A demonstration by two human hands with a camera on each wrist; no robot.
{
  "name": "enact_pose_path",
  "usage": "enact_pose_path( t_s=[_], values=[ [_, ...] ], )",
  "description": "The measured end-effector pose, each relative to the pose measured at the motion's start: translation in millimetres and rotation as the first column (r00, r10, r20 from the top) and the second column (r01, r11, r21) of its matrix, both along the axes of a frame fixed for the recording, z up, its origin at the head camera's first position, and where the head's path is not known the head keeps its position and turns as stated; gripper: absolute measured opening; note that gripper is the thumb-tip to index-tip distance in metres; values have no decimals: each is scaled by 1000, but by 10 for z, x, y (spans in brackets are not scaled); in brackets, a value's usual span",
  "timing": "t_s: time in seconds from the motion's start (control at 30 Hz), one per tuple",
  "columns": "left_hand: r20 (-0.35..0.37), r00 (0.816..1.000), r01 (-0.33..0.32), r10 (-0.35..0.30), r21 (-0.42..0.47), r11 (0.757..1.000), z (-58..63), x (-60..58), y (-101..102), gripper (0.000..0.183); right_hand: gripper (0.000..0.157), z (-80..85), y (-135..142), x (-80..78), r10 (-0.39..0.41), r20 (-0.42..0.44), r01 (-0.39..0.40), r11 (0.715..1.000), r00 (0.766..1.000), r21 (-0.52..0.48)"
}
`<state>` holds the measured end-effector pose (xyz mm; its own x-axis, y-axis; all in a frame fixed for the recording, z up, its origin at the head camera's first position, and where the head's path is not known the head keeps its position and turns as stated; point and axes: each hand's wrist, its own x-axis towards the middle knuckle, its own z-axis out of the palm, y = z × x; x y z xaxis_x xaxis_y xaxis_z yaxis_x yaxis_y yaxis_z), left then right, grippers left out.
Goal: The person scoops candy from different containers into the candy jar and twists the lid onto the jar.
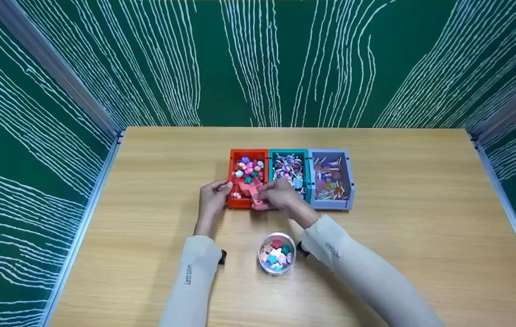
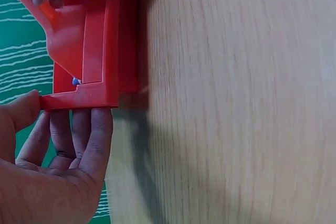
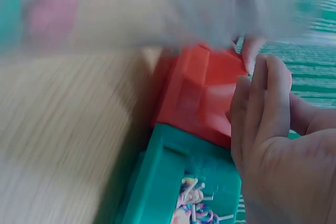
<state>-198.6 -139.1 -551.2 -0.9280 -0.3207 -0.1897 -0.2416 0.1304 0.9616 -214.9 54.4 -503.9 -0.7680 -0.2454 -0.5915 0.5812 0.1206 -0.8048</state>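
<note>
At the left end of a row of three joined bins is a red bin (image 1: 240, 204) with colourful rounded candy-like pieces (image 1: 248, 167) in it. My left hand (image 1: 211, 200) grips its left side wall, thumb on the rim and fingers against the outside, as the left wrist view shows. A pink scoop (image 1: 250, 186) lies low in the front of the red bin, its handle pinched by my right hand (image 1: 283, 196). That hand overlaps the front of the teal bin (image 1: 288, 151). In the right wrist view the right hand (image 3: 273, 135) hides the scoop.
The teal bin holds small swirled lollipops (image 1: 286, 168). A lavender bin (image 1: 334, 205) on the right holds translucent sticks and lollipops. Nearer me, between the forearms, stands a clear round tub (image 1: 260, 263) of star-shaped and rounded pieces. Green walls with white lines border the wooden table (image 1: 403, 204).
</note>
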Motion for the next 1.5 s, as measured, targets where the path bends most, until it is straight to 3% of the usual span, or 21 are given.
enact_pose_path(
  t_s=[0.33, 0.6, 0.83, 1.0, 1.07, 1.27, 1.5],
  values=[
    [40, 999, 12, -11, -17, 1000, 15, 0, -9, 25, 27, -78, -163, -9, 43, -162, -14, 984, 986, 177],
    [71, 997, 13, -13, -7, 1000, 14, -3, -21, 24, 24, -120, -183, 11, 159, -298, -59, 947, 941, 317],
    [80, 997, 16, -16, -10, 1000, 34, 9, -14, 23, 25, -69, -154, 6, 221, -322, -80, 913, 921, 400],
    [42, 999, 19, -18, -17, 1000, 28, 5, -26, 25, 22, -34, -173, -59, 315, -385, -106, 873, 867, 476],
    [35, 999, 17, -17, -14, 1000, 28, 4, -22, 25, 21, -25, -170, -73, 331, -400, -112, 870, 855, 480],
    [35, 999, 17, -17, 2, 1000, 27, 13, -21, 25, 23, 8, -126, -47, 320, -363, -130, 878, 875, 460],
    [8, 1000, 20, -20, 7, 1000, 21, 20, -20, 24, 23, 19, -113, -43, 326, -363, -127, 870, 873, 477]
  ],
)
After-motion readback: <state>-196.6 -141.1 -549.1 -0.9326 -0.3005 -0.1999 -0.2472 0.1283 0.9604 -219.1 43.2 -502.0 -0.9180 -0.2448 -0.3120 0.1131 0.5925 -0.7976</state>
